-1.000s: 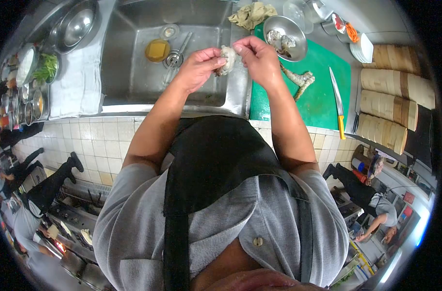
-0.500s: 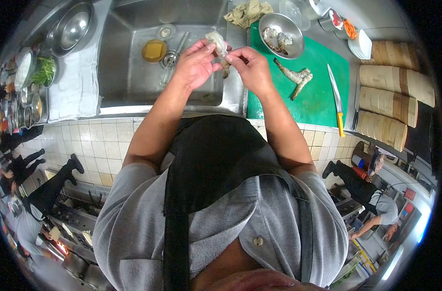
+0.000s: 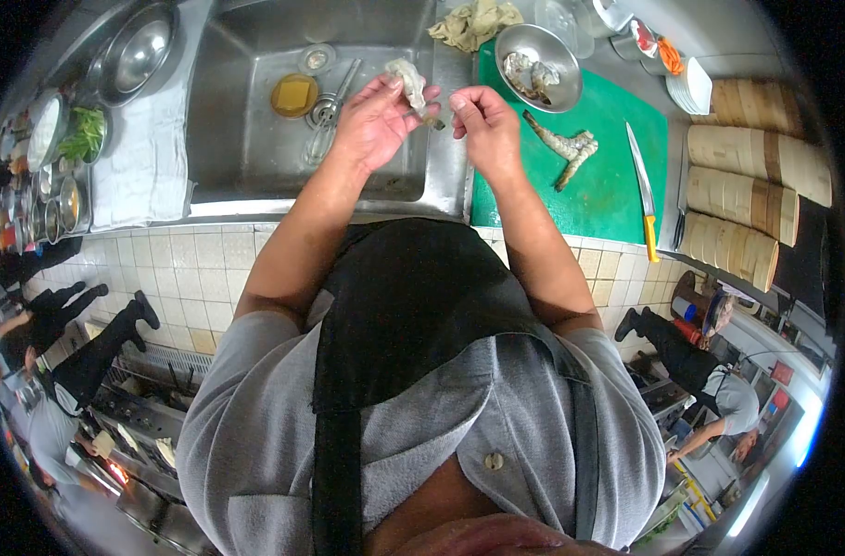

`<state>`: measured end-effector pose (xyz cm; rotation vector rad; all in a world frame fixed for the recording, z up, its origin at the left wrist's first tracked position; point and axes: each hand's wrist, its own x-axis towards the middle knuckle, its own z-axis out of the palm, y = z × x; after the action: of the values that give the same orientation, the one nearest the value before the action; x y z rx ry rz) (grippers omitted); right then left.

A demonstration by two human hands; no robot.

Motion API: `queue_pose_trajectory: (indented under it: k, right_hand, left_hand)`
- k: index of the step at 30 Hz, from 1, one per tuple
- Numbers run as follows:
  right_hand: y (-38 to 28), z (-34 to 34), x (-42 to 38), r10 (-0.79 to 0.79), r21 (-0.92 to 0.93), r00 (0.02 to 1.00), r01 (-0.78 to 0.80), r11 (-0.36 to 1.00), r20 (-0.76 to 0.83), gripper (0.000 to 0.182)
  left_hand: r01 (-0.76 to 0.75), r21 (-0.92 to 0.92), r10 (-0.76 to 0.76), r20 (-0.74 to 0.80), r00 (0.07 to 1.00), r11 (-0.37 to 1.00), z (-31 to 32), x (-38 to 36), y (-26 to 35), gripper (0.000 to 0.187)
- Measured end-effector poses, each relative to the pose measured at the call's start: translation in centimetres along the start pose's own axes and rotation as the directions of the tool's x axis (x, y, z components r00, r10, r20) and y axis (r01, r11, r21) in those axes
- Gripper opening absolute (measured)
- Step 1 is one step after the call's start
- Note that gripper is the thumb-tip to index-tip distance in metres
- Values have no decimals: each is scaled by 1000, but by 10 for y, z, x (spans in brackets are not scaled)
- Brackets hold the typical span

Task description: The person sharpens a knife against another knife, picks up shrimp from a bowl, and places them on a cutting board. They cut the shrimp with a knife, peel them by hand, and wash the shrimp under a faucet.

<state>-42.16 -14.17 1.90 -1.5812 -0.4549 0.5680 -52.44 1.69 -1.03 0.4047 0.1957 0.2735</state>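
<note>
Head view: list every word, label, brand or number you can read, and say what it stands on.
None can be read.
The knife on the green cutting board shows no legible mark.
The containers at the left edge and the red signs at lower right are too small and blurred to read.
The shrimp in the left hand, the right hand and the metal bowl bear no text.

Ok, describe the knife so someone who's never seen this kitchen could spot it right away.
Find the green cutting board right of the steel sink. The knife lies along the board's right edge, beside the stacked bamboo steamers. Its yellow handle, pointing toward the person, sets it apart.
</note>
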Motion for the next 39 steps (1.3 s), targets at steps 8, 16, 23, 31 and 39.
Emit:
queue_pose_trajectory:
  k: [8,16,23,31,39]
  right_hand:
    - [-3,8,-1,-66,3,998,66,998,9,14]
    - [-1,9,-1,-281,-300,955,296,907,94,7]
    - [10,-8,-5,-79,-268,997,75,960,-2,10]
    - [16,-16,-5,-99,-65,995,98,993,-15,18]
    - [17,-41,-14,-13,-32,994,10,999,-106,14]
  left_hand:
    - [-2,34,4,-43,999,999,-2,-4,3,18]
    - [23,99,-15,-81,997,995,-6,-5,-1,19]
    - [34,155,-27,-49,998,987,0,-1,0,20]
    - [127,199,-122,-34,992,972,5,4,-20,17]
    - [129,191,-129,-16,992,973,10,11,-36,20]
